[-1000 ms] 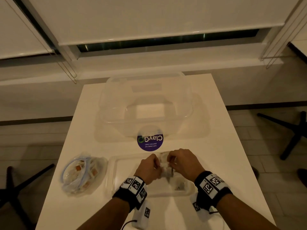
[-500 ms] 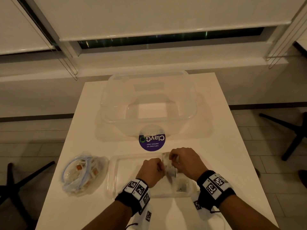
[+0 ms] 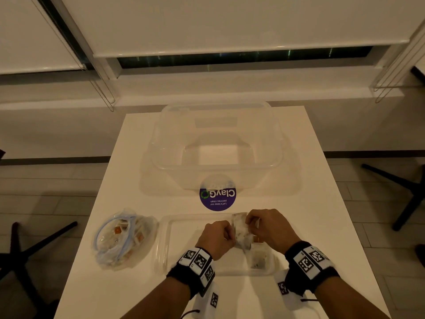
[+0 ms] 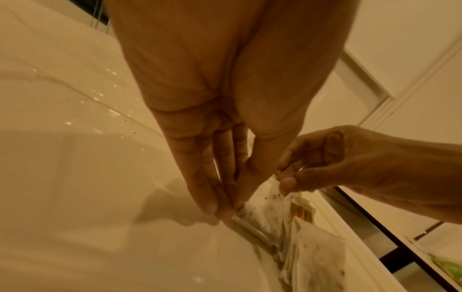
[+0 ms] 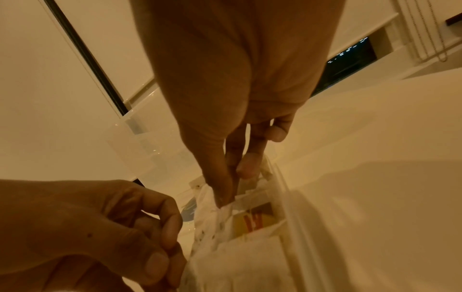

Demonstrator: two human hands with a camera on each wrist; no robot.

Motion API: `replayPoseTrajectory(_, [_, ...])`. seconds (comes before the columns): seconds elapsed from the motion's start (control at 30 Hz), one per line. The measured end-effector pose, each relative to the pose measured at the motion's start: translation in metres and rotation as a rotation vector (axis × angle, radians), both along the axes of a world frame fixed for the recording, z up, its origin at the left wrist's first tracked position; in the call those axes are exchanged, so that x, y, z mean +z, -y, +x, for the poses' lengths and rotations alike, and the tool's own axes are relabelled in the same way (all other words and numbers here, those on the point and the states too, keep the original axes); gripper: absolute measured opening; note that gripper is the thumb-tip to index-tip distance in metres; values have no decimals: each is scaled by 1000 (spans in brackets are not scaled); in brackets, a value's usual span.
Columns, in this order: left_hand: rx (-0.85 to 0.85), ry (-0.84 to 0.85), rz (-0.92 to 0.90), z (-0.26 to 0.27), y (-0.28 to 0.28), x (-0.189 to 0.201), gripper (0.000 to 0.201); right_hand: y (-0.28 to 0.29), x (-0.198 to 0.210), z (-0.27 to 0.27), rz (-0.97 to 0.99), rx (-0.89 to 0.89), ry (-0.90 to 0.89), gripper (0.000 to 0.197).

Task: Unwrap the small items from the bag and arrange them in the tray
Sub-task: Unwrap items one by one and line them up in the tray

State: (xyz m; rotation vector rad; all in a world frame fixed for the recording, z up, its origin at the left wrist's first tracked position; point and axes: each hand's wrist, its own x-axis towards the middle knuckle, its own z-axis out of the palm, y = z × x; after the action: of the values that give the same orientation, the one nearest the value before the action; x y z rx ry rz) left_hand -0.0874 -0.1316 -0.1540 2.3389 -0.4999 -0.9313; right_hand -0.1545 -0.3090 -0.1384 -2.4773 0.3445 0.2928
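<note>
Small speckled sachet (image 3: 240,231) is sitting lower centre of the head view, held up over the right part of the clear tray (image 3: 165,245). Left hand (image 3: 215,238) is pinching the sachet's left edge between thumb and fingertips (image 4: 220,212); right hand (image 3: 270,229) is pinching its upper right edge, thumb pressing against curled fingers (image 5: 246,168). Both hands are grasping the sachet, neither is released. Whether the wrapper is torn open, cannot tell. Below the held one, more white sachets (image 3: 257,261) are lying in the tray's lower right corner, with a yellow-and-red printed tag (image 5: 257,219) showing among them in the right wrist view. Tray is resting on the white table (image 3: 322,203), lower centre of the frame. Just left of the tray, the clear zip bag (image 3: 122,238) with a blue seal is lying crumpled, more small packets inside. Above the tray, a round purple sticker (image 3: 217,196) is lying on the table, touching the front of a large clear plastic tub (image 3: 216,143) in the frame's centre. Both wrists are wearing black bands with printed marker tags (image 3: 197,261).
</note>
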Motion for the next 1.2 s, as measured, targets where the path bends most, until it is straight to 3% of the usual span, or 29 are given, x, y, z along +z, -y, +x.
replayPoseTrajectory(0.3, [40,-27,-3,1,-2,-4,14,-1,7,-3,81,-50,109,13])
replayPoseTrajectory(0.53, [44,-14,137,1,-2,-11,28,21,22,-29,147,-304,306,15])
replayPoseTrajectory(0.83, [-110,79,254,-1,15,-12,39,39,16,-68,98,-370,273,17])
replayPoseTrajectory(1.2, [-77,90,211,3,18,-3,30,33,9,-64,92,-350,272,16])
